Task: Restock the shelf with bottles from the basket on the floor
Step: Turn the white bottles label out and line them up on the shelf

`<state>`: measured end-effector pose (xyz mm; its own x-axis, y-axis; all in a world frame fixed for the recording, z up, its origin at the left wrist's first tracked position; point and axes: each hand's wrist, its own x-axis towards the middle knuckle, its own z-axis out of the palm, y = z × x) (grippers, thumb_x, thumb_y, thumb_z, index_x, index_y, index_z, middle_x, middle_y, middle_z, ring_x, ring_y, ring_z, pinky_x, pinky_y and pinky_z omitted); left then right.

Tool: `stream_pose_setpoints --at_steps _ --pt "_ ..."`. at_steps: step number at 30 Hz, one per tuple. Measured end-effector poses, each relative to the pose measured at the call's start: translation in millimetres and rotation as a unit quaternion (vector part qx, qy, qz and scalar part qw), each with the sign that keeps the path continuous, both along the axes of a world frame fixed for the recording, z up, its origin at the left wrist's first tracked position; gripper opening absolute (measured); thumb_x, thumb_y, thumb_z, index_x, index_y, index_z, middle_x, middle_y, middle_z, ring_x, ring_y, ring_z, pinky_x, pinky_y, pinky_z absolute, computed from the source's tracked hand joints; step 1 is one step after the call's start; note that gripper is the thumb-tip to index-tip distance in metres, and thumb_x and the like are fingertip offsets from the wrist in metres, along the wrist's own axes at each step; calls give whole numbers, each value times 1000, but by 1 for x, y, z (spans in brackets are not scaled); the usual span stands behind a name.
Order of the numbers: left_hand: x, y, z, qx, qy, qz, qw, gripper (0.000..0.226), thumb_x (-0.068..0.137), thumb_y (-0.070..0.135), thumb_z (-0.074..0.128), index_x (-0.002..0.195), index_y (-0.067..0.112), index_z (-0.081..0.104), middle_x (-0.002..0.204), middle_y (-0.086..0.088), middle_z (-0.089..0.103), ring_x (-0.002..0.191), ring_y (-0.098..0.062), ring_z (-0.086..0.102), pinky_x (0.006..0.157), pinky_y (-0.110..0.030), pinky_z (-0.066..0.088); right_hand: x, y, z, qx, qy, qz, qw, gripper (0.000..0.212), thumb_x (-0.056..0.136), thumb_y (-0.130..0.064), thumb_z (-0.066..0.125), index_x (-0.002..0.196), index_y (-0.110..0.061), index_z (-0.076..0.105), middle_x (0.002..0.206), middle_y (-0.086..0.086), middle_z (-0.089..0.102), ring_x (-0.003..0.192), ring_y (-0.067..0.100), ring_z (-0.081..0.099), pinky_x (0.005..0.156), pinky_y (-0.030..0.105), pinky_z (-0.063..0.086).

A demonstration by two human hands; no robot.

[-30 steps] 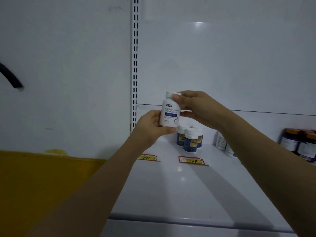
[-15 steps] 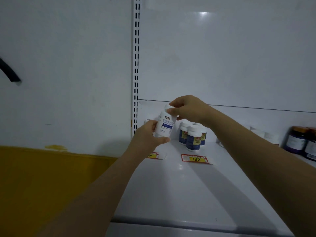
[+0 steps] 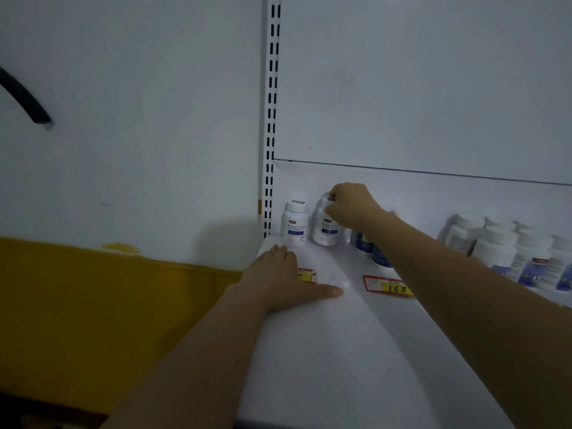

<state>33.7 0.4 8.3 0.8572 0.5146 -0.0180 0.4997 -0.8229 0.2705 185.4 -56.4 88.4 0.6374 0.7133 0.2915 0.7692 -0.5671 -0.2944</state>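
My right hand (image 3: 353, 207) grips the cap of a white bottle with a blue label (image 3: 324, 230), which stands upright at the back left of the white shelf (image 3: 340, 351). Just to its left stands a matching white bottle (image 3: 295, 222), close beside it. My left hand (image 3: 283, 281) lies flat and palm down on the shelf near its left edge, fingers spread, holding nothing. The basket is out of view.
Dark blue bottles (image 3: 376, 253) stand partly hidden behind my right forearm. Several white bottles (image 3: 507, 252) fill the right of the shelf. Two price tags (image 3: 388, 286) lie on the shelf. A slotted upright (image 3: 270, 119) bounds the shelf's left; a yellow band (image 3: 93, 305) runs below.
The bottle held in both hands above the shelf now stands at the back left. My left hand let go and dropped flat onto the shelf. My right hand stays on the cap.
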Motion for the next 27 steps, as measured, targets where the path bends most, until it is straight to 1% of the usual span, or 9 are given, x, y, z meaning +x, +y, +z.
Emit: stream_pose_setpoints --at_steps 3,6,9,12,14,16,20,23,27 --pt "-1 -1 -1 3 -9 3 1000 123 59 91 42 150 12 14 158 -4 14 144 -19 16 115 -36 17 6 7 -12 -9 2 -3 1000 34 90 -14 46 121 -6 58 124 15 58 109 28 55 79 23 36" --pt "-1 0 -1 1 -21 -2 1000 122 59 91 43 149 12 18 156 -4 19 142 -19 20 114 -36 19 4 7 -9 -20 -3 -6 1000 38 90 -20 50 127 -9 52 132 13 47 102 27 51 79 23 34" --pt "-1 0 -1 2 -20 0 1000 123 58 91 43 149 12 18 155 -4 21 142 -18 21 113 -35 20 2 2 -4 -46 -3 -11 999 46 92 -24 55 133 -7 44 132 16 44 114 28 49 79 26 36" --pt "0 1 -2 7 -19 -2 1000 123 57 92 42 148 12 19 154 -3 23 141 -19 23 113 -36 21 -4 2 7 -42 -29 -8 999 50 91 -25 58 134 -5 42 133 19 40 117 32 47 89 32 42" --pt "0 2 -3 5 -21 -4 1000 123 57 92 42 148 13 20 153 -3 26 139 -19 26 113 -37 23 -13 9 16 -18 -56 7 998 48 91 -24 57 133 -6 45 133 20 39 119 34 45 97 38 42" --pt "1 2 -3 7 -23 -4 1000 122 57 92 42 147 13 21 152 -3 27 138 -19 28 113 -38 25 -24 21 21 -15 -89 34 995 46 93 -26 55 133 -7 46 134 19 41 120 34 45 101 42 41" --pt "1 1 -4 5 -41 4 999 124 55 92 43 147 13 20 153 -3 27 138 -19 29 112 -38 24 -39 44 10 -104 -117 44 987 46 98 -36 43 138 -13 41 136 16 41 123 32 44 106 43 30" --pt "0 -1 -3 10 -55 -1 998 122 57 91 45 146 11 22 150 -4 31 136 -20 32 111 -38 26 -37 50 -2 -132 -102 39 985 39 99 -28 41 136 -15 41 134 16 40 120 31 43 106 41 27" --pt "2 4 -6 -8 -71 4 997 120 53 92 48 142 13 29 143 -3 39 129 -19 40 107 -37 32 -40 44 5 -88 -63 50 993 35 97 -22 44 132 -18 45 130 14 42 118 31 43 105 39 29"
